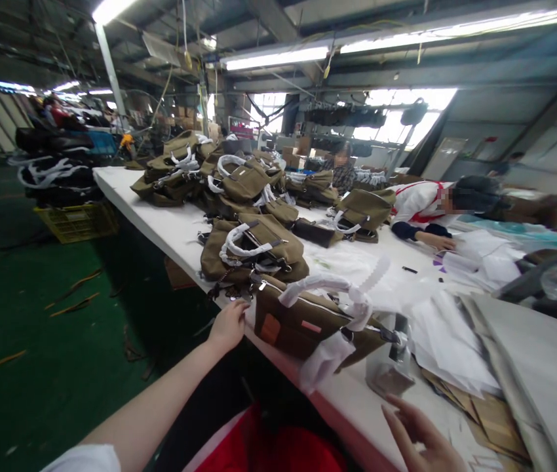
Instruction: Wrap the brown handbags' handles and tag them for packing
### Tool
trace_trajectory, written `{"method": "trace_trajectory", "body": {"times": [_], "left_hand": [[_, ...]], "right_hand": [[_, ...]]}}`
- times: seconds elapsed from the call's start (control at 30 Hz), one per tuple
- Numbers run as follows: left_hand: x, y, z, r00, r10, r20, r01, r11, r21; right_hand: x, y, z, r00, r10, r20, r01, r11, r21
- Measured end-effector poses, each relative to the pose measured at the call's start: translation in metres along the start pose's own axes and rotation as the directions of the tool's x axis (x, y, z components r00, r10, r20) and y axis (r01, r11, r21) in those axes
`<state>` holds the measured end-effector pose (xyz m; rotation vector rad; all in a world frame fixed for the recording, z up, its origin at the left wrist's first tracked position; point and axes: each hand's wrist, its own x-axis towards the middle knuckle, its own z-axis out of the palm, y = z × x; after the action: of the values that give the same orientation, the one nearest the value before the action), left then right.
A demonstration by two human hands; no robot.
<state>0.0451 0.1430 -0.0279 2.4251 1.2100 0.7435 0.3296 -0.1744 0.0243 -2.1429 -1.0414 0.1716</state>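
Note:
An olive-brown handbag (286,314) stands on the near edge of the table, its handles (325,285) wrapped in white paper and its zip closed along the top. My left hand (229,324) is at the bag's left end by the table edge, fingers loosely bent and fingertips close to the fabric; whether they touch it is unclear. At the lower right, my right hand (419,436) is over the table with its fingers apart, holding nothing. A grey box-shaped holder (389,373) stands between that hand and the bag.
Behind lies another olive bag (253,249), then a heap of similar bags (244,180). Paper sheets (450,334) and brown cardboard (497,423) lie right. A co-worker (421,203) leans over the table's far side. A yellow crate (79,223) with black bags stands on the floor.

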Motion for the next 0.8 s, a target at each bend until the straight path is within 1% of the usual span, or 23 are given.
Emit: {"method": "trace_trajectory", "body": {"times": [0.03, 0.07, 0.13, 0.17, 0.23, 0.3, 0.37, 0.47, 0.53, 0.57, 0.63, 0.67, 0.8], "left_hand": [[0.010, -0.005, 0.006, 0.999, 0.046, -0.012, -0.046, 0.999, 0.012], [0.020, -0.009, 0.012, 0.996, 0.089, -0.003, -0.089, 0.996, 0.017], [0.039, -0.013, 0.025, 0.987, 0.155, 0.037, -0.156, 0.987, 0.023], [0.047, -0.013, 0.031, 0.982, 0.185, 0.051, -0.186, 0.982, 0.033], [0.054, -0.014, 0.044, 0.973, 0.221, 0.063, -0.225, 0.972, 0.061], [0.053, -0.015, 0.054, 0.969, 0.242, 0.058, -0.246, 0.965, 0.090], [0.047, -0.019, 0.061, 0.966, 0.257, 0.044, -0.260, 0.959, 0.112], [0.041, -0.024, 0.066, 0.963, 0.267, 0.035, -0.270, 0.954, 0.133], [0.040, -0.027, 0.068, 0.965, 0.260, 0.027, -0.261, 0.954, 0.145], [0.041, -0.029, 0.068, 0.967, 0.255, 0.021, -0.255, 0.955, 0.152], [0.042, -0.030, 0.068, 0.970, 0.244, 0.008, -0.242, 0.956, 0.164], [0.043, -0.030, 0.069, 0.971, 0.241, 0.003, -0.238, 0.956, 0.169], [0.042, -0.030, 0.069, 0.969, 0.248, -0.003, -0.243, 0.952, 0.187]], "right_hand": [[0.005, -0.005, -0.002, 0.996, -0.058, -0.071, 0.055, 0.998, -0.044], [0.012, -0.011, -0.004, 0.982, -0.129, -0.136, 0.118, 0.989, -0.091], [0.029, -0.026, -0.007, 0.936, -0.280, -0.213, 0.241, 0.952, -0.190], [0.039, -0.035, -0.008, 0.913, -0.343, -0.220, 0.292, 0.928, -0.232], [0.061, -0.051, -0.010, 0.878, -0.435, -0.198, 0.374, 0.883, -0.282], [0.083, -0.064, -0.010, 0.861, -0.487, -0.144, 0.429, 0.849, -0.307], [0.104, -0.073, -0.007, 0.861, -0.503, -0.068, 0.457, 0.827, -0.328], [0.132, -0.080, 0.004, 0.882, -0.468, 0.052, 0.459, 0.829, -0.318], [0.145, -0.081, 0.013, 0.888, -0.435, 0.147, 0.459, 0.853, -0.248], [0.149, -0.082, 0.016, 0.882, -0.424, 0.203, 0.461, 0.866, -0.193], [0.152, -0.083, 0.021, 0.859, -0.416, 0.298, 0.456, 0.887, -0.078], [0.152, -0.083, 0.022, 0.851, -0.410, 0.328, 0.445, 0.895, -0.038], [0.144, -0.081, 0.024, 0.866, -0.369, 0.338, 0.395, 0.919, -0.008]]}}
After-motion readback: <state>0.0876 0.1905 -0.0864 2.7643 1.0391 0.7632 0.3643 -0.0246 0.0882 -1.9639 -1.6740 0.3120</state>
